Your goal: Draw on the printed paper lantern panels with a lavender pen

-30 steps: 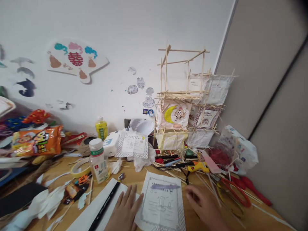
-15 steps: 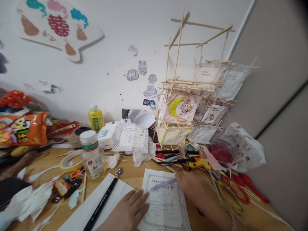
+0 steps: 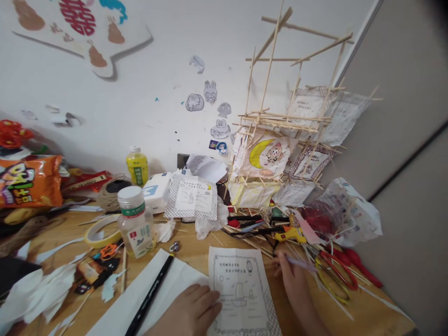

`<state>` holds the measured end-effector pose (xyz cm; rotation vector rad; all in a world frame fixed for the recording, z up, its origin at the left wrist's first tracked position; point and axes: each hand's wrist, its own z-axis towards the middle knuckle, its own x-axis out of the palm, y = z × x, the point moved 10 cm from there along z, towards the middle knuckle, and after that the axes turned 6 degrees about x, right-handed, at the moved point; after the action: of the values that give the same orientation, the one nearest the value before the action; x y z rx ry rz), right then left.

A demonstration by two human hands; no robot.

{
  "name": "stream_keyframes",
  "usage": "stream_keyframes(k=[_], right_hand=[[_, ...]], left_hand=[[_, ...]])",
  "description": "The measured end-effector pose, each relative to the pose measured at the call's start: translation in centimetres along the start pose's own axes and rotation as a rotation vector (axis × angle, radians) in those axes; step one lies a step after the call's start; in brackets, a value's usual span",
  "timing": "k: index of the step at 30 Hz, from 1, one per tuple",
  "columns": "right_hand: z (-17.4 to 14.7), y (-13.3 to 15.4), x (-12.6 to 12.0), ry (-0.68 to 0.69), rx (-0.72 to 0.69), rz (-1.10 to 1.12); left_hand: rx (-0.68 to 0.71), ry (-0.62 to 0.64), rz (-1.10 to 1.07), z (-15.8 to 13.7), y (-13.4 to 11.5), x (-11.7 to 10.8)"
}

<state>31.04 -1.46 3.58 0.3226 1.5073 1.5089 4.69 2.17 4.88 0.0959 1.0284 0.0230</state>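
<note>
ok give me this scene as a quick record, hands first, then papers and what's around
left hand: resting at the drawing's left edge
right hand: holding purple pen, right of the drawing
drawing: flat on table, sailboat, patterned border
black marker: lying on white paper
farther left: bottle, tape
behind: stick frame with paper panels

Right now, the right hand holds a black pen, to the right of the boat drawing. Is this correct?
The colour is wrong: in the head view, the right hand holds a purple pen, to the right of the boat drawing.
</note>
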Motion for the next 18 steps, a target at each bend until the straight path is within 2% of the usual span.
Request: stream_keyframes(k=[3, 6, 8, 10, 15, 18], right_hand=[[-0.7, -1.0, 0.2, -0.009, 0.042, 0.003], [-1.4, 0.0, 1.2, 0.043, -0.039, -0.065], [-1.9, 0.8, 2.7, 0.135, -0.097, -0.060], [-2.1, 1.0, 3.8, 0.202, -0.099, 0.024], [-1.6, -0.3, 4.8, 0.260, 0.002, 0.371], [-1.5, -0.6, 4.7, 0.265, 0.027, 0.427]], left_hand=[[0.006, 0.036, -0.011, -0.2, 0.1, 0.2], [0.024, 0.067, -0.024, -0.7, 0.3, 1.1], [0.015, 0.080, -0.031, -1.2, 0.5, 2.0], [-0.006, 0.085, -0.039, -1.8, 0.9, 2.9], [-0.065, 0.076, -0.043, -3.1, 1.6, 4.6], [-0.081, 0.052, -0.026, -3.6, 2.2, 5.2]])
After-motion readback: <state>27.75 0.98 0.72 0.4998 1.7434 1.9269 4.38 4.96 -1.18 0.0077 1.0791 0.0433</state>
